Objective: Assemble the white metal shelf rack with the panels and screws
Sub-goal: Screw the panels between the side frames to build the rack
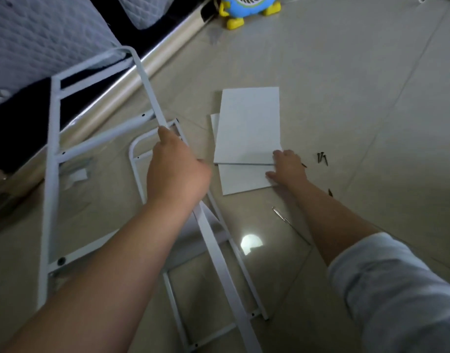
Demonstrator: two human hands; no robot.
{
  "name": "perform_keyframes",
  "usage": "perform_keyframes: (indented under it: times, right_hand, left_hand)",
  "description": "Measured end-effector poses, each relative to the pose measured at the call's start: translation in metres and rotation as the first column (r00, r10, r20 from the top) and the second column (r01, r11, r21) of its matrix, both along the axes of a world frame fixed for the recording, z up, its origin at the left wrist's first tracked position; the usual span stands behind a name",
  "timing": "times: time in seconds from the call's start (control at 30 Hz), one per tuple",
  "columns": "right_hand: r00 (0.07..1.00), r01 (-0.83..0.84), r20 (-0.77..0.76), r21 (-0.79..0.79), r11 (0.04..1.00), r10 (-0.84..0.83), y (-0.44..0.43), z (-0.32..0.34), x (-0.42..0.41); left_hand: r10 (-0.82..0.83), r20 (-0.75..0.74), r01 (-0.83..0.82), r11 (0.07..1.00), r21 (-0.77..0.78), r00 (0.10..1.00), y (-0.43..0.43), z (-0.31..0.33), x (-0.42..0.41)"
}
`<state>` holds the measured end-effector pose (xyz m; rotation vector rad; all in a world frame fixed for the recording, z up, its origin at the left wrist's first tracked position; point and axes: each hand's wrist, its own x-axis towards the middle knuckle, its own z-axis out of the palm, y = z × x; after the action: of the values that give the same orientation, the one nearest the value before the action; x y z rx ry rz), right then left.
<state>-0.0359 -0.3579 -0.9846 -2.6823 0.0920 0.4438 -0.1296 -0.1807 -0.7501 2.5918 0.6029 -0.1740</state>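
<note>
i grip side frame [142, 80] rail, left hand [178, 171] fingers wrapped, left of panel stack [247, 128], raised ready for fitting. right hand [287, 169] on stack's corner, probably fetching panel; pinching or flat, cannot tell.

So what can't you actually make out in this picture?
Head view only:
Left hand: most fingers hidden behind its own back, round the raised frame.
Right hand: blurred; gripping or just touching the panels, cannot tell.
Screws: too small to count.
Toy: cut off by the top edge.
</note>
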Motion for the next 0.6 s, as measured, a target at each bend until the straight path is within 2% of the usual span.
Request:
perform_keyframes:
  times: [0.07, 0.13, 0.3, 0.47, 0.6]
  right_hand:
    - [0.992, -0.118, 0.022, -0.083, 0.990, 0.120, 0.013, 0.001, 0.010]
    - [0.992, -0.127, -0.014, -0.096, 0.987, 0.126, 0.023, 0.002, 0.020]
    - [0.994, 0.096, -0.027, -0.193, 0.976, -0.103, 0.053, 0.004, 0.032]
    - [0.907, 0.392, -0.139, -0.066, 0.917, -0.398, 0.073, 0.008, 0.037]
    - [0.875, 0.443, -0.199, -0.043, 0.896, -0.442, 0.063, 0.017, 0.047]
  left_hand:
    - [0.010, 0.007, -0.009, 0.999, -0.036, 1.000, 0.001, -0.001, -0.003]
    - [0.010, 0.007, -0.010, 0.998, -0.063, 1.000, 0.003, -0.001, -0.005]
    - [0.027, 0.030, -0.024, 0.995, -0.092, 0.999, 0.004, -0.003, -0.004]
    - [0.043, 0.020, -0.041, 0.996, -0.078, 0.999, 0.006, 0.000, -0.003]
    - [0.039, 0.006, -0.038, 0.997, -0.064, 0.999, 0.004, 0.003, -0.003]
